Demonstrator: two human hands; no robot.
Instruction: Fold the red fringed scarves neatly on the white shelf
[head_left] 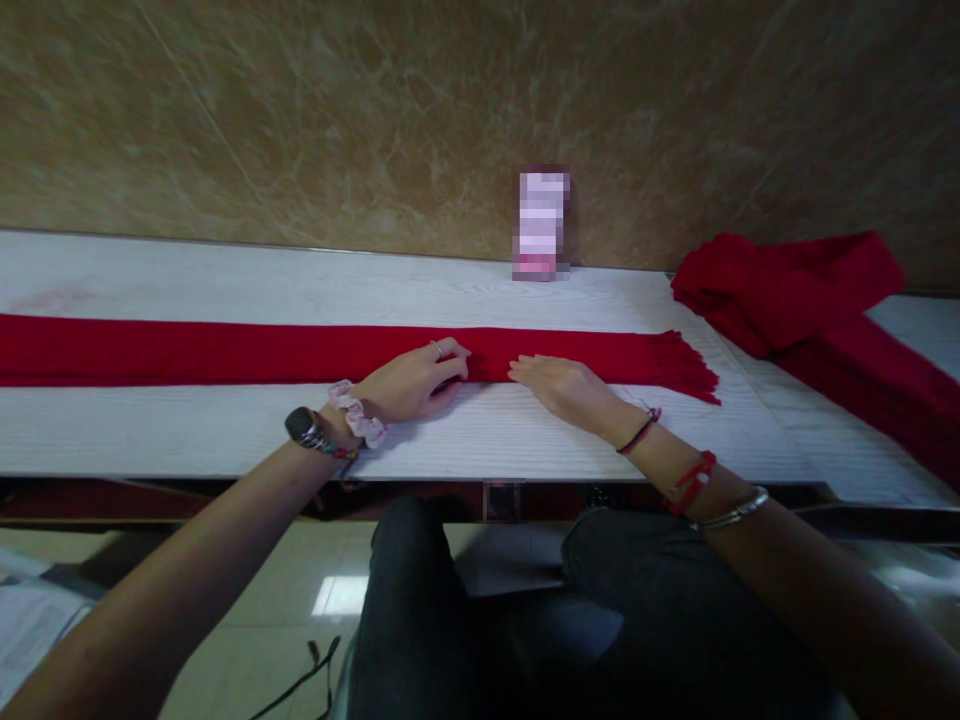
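A long red scarf lies flat and lengthwise on the white wood-grain table, with its fringed end to the right. My left hand rests on the scarf's near edge. Its fingers are bent, and a gap shows between thumb and forefinger. To its right, my right hand lies palm down across the same edge, fingers stretched out flat. The scarf between the two hands is in plain view. What lies under my palms is hidden.
Another red cloth is heaped at the right and hangs toward the table's near edge. A blurred-out upright item leans on the brown marbled wall behind the white table. A black cord lies on the floor.
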